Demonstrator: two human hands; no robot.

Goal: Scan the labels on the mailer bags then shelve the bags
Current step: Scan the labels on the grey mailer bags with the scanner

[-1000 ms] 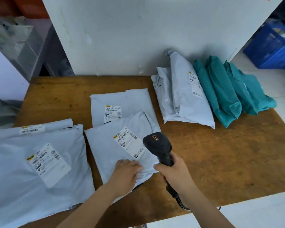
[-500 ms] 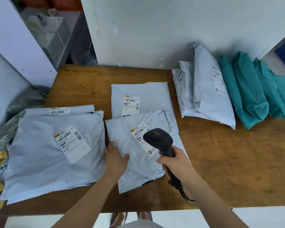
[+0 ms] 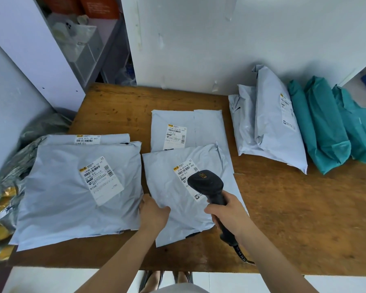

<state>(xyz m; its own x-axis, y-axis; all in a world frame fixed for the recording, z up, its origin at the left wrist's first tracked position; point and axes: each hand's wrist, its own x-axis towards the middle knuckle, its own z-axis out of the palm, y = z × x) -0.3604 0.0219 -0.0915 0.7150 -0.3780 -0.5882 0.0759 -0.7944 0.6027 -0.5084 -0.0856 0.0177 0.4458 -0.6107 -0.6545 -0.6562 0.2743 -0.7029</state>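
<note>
A grey mailer bag (image 3: 178, 199) lies in the middle of the wooden table (image 3: 283, 218), its white label (image 3: 183, 169) partly hidden by the black barcode scanner (image 3: 207, 185). My right hand (image 3: 228, 214) is shut on the scanner's handle, with the head held over that label. My left hand (image 3: 153, 212) grips the bag's left edge. Behind it lies a second grey bag (image 3: 188, 127) with its label up. At the left a large grey bag (image 3: 76, 193) lies on top of another (image 3: 93, 138).
Two grey bags (image 3: 270, 127) and three teal bags (image 3: 325, 127) lean in a row at the right rear. A white wall stands behind the table. A white shelf unit (image 3: 72, 51) is at the left rear. Dark sacks (image 3: 6, 187) lie off the table's left edge.
My left hand slid from the middle bag's front to its left edge. The scanner has stayed over the label. The view has shifted left.
</note>
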